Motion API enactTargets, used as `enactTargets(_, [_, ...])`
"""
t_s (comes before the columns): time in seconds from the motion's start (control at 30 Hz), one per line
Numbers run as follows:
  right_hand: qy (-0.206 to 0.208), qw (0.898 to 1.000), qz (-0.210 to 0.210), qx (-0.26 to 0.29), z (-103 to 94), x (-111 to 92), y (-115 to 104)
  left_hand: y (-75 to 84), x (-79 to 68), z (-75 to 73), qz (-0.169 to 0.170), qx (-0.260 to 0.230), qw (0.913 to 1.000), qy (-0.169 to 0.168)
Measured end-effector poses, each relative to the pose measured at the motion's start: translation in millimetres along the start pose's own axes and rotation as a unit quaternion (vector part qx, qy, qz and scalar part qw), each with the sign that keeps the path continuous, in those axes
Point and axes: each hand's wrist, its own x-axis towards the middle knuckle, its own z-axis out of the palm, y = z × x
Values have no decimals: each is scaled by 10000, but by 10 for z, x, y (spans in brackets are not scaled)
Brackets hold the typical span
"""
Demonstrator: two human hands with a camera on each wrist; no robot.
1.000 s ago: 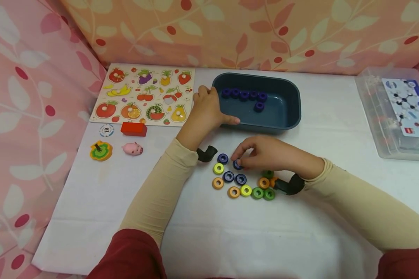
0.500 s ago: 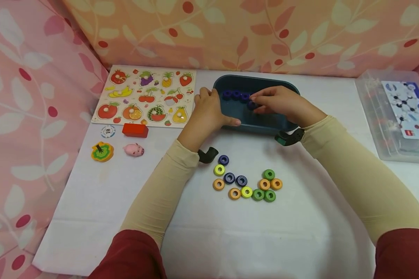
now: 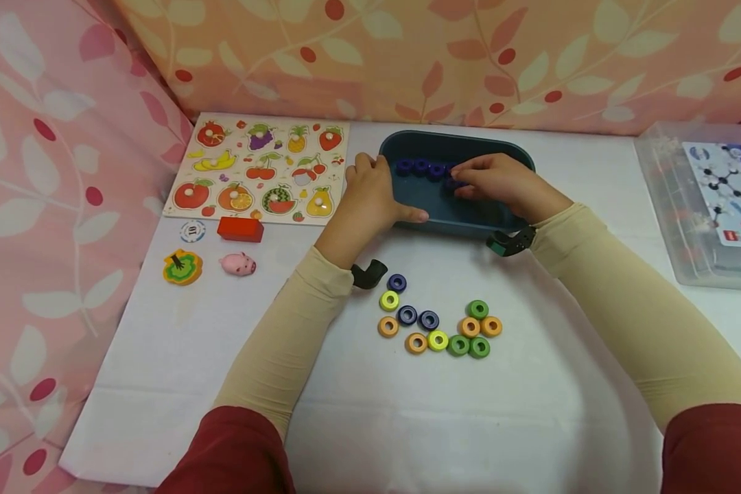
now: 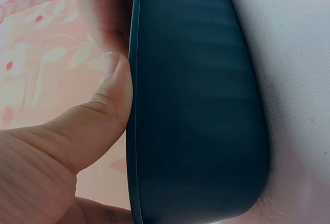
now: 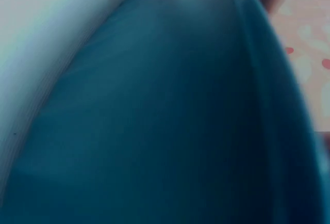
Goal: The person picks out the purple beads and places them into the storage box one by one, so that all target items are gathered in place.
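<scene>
My left hand (image 3: pixel 370 192) holds the left end of the dark blue plastic tub (image 3: pixel 463 225). In the left wrist view its thumb (image 4: pixel 111 87) presses along the tub's rim. Inside the tub my right hand (image 3: pixel 500 185) pinches a purple ring (image 3: pixel 453 184), partly hidden by the fingers. Several purple rings (image 3: pixel 421 166) form a row along the tub's back wall. On the white cloth in front lie dark blue rings (image 3: pixel 429 320), yellow rings (image 3: pixel 390 300), orange rings (image 3: pixel 416 343) and green rings (image 3: pixel 479 347). The tub's outer wall (image 5: pixel 154 105) fills most of the right wrist view.
Left of the tub lies a fruit puzzle board (image 3: pixel 256 171). Before it sit a red block (image 3: pixel 240 229), a round chip (image 3: pixel 193 231), a tree piece (image 3: pixel 183 267) and a toy pig (image 3: pixel 237 264). A clear plastic case (image 3: pixel 704 206) stands at the right.
My right hand has carried a ring from the loose group on the cloth up into the tub. Over the last half second it has barely moved. My left hand stays on the tub.
</scene>
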Motion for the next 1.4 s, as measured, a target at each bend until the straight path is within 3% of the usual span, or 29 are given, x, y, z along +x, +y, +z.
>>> enactTargets(0.17, [65, 9997, -152, -190, -10, -79, -20, -8, 8, 2, -22, 10, 10000, 0])
enactTargets(0.33, [21, 9984, -504, -267, 60, -392, -129, -12, 12, 1, -16, 8, 10000, -4])
enactTargets(0.53, [-879, 9919, -831, -376, 453, -734, -115, -21, 14, 0, -7, -66, 10000, 37])
enactTargets(0.63, [-1256, 9827, -1048, -872, 689, -733, -5, -26, 15, 7, 18, -122, 9999, 85])
enactTargets(0.93, [-1297, 9600, -1795, -1711, 1095, -488, 148, -35, -2, 8, 124, -139, 9997, 124])
enactTargets(1.13, [-1207, 9520, -1991, -1985, 1170, -444, 97, -30, -1, -3, 128, -147, 9997, 117])
enactTargets(1.4, [-1554, 9531, -1776, -1897, 1076, -517, 164, -22, 6, 14, 129, -134, 9997, 136])
